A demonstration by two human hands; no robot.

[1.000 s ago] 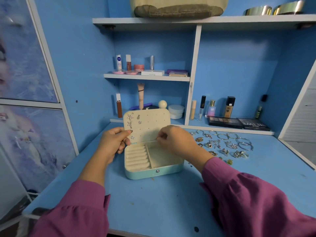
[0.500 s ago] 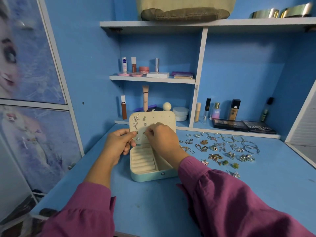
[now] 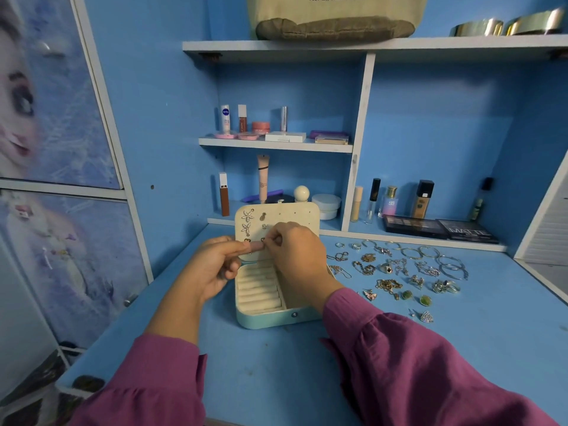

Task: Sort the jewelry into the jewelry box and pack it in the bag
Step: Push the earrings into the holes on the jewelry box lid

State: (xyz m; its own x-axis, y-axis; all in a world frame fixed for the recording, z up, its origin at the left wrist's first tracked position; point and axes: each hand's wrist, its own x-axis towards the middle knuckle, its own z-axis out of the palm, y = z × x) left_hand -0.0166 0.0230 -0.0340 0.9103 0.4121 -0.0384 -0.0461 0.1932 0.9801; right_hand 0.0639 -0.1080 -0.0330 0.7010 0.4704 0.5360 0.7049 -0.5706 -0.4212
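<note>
Since a second ago her right hand (image 3: pixel 295 250) has crossed to the lid, pinching something tiny; left hand (image 3: pixel 215 265) grips its edge. A few earrings pinned; the jewelry box (image 3: pixel 267 318) sits open, loose jewelry (image 3: pixel 399 272) waiting at three o'clock, bag (image 3: pixel 335 23) at twelve o'clock

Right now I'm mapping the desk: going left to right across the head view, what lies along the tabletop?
Left hand → jewelry box → butterfly earring → green stud → silver bangles.

One camera sits on the person's head. It looks forward and down at the blue desk (image 3: pixel 276 364), close to the hands, with shelves (image 3: pixel 276 146) behind.
</note>
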